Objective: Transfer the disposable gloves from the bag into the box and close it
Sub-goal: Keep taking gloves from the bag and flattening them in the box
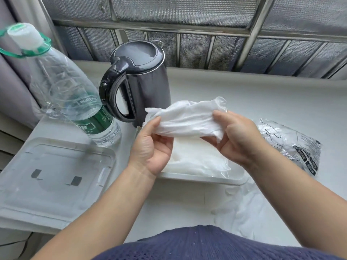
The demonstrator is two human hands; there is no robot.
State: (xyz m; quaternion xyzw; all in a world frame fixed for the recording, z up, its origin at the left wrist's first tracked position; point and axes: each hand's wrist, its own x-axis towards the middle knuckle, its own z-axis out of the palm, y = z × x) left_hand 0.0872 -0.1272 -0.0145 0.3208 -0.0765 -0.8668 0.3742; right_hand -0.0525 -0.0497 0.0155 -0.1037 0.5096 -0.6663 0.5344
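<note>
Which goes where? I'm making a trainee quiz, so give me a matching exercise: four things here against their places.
Things: 1 kettle; 2 box lid; 3 glove bundle; 4 glove bag.
Places: a held by left hand and right hand over the box; b crumpled, right of box; c upright behind the hands; d flat, near left.
Pairs: 1-c; 2-d; 3-a; 4-b.

Soft, even daylight, faint shadows, wide-angle bending at the edges.
</note>
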